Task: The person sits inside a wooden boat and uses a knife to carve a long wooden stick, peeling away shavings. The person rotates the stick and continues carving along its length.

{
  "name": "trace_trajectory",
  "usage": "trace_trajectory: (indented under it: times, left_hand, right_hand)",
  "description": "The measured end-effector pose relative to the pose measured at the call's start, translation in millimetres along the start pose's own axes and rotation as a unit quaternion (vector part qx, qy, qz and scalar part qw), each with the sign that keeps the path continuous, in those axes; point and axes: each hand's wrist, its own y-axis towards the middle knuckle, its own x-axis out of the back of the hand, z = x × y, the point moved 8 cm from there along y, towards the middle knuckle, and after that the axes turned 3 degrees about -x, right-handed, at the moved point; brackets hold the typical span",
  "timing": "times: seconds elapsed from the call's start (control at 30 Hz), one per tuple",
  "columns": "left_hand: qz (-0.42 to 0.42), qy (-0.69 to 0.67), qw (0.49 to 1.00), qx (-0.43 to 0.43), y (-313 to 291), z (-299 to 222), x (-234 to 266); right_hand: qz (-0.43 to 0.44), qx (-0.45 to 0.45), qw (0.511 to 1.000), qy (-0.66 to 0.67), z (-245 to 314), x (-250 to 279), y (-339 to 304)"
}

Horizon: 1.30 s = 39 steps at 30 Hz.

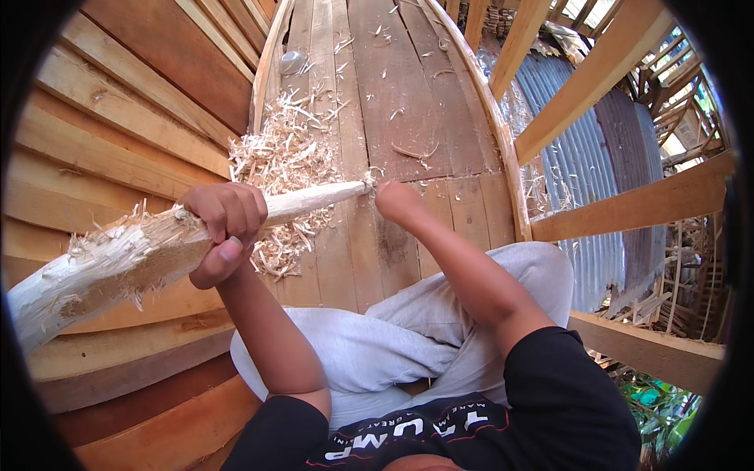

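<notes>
Left hand (224, 224) clamped round pale pole (118, 267), right hand (399, 202) curled just beyond its tip (357, 188), can't tell its hold, open planks (440, 110) ahead between curved rims (497, 122)

Daylight reaches a plank floor (428, 102) edged by wooden rails (509, 161), with a wall of stacked boards (102, 153) at left and open timber beams (628, 208) at right; beyond them, corrugated metal sheets (581, 267) (blue-grey, one strip darker) and green foliage (656, 412) show.
</notes>
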Motion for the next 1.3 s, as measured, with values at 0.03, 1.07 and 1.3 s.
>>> trace_trajectory:
  times: [0.03,1.07,1.3]
  left_hand:
    - [-0.006,0.008,1.000,0.000,0,-4,3]
    - [-0.033,0.021,0.999,0.007,-3,-7,8]
    - [-0.105,0.058,0.993,0.008,-3,-27,18]
  right_hand:
    - [0.008,-0.008,1.000,0.016,31,11,-12]
    - [0.021,-0.018,1.000,-0.010,45,34,-26]
    - [-0.043,-0.073,0.996,0.008,27,53,-9]
